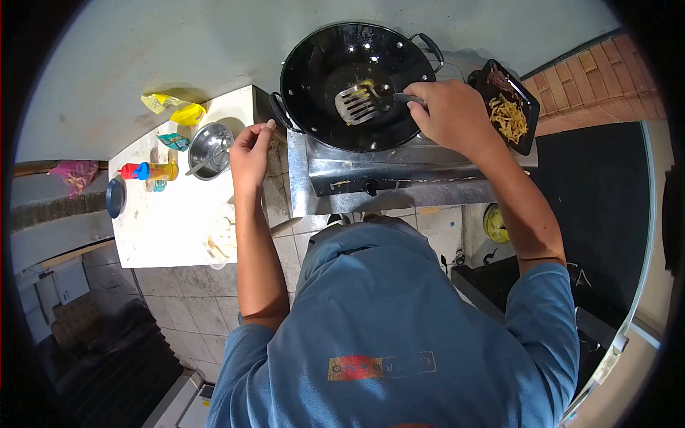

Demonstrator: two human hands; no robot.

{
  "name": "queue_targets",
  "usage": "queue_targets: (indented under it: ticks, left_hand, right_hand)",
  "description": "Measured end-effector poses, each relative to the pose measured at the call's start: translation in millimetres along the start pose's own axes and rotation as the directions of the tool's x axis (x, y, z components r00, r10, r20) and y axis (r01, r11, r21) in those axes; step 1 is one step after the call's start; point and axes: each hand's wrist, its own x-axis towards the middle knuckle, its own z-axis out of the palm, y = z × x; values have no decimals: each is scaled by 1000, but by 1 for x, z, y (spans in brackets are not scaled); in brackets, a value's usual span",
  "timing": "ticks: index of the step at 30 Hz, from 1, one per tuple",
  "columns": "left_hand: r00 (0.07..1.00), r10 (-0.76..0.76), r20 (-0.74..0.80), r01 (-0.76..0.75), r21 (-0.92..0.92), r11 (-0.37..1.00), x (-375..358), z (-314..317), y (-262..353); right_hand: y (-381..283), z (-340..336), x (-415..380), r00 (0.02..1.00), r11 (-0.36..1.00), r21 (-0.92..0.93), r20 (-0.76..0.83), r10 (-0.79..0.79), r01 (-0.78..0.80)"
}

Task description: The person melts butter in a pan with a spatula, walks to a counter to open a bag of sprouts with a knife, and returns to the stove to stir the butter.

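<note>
A slotted metal spatula (357, 104) is in my right hand (451, 118), its head over the inside of a large black wok (321, 68). A little yellowish food shows near the spatula head. The wok stands on a metal stove (399, 175). My left hand (251, 148) is raised beside the wok's left handle (285, 113), thumb and fingertips pressed together; whatever they may hold is too small to make out. Right of the wok, a black tray (529, 114) holds fried potato strips (508, 118) and some dark reddish strips (497, 78).
On the white table (171, 235) at the left are a metal bowl (203, 148) with a spoon, sauce bottles (148, 171), a teal packet (173, 141), a yellow bag (187, 114) and a dark round lid (114, 198). A brick strip (589, 75) runs along the wall at the right.
</note>
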Motion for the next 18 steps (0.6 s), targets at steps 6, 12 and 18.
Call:
queue_targets:
  ticks: [6,12,18]
  left_hand:
    - [1000,20,-4,-20,-39,999,-2,-1,0]
    - [1000,2,-31,-2,-19,1000,-6,-7,2]
    - [997,10,-74,-11,-5,1000,-11,-14,-4]
  right_hand:
    - [8,11,4,1000,995,104,-7,7,-6]
    - [19,24,15,998,959,277,7,57,-57]
    - [33,35,24,998,929,365,29,54,-60]
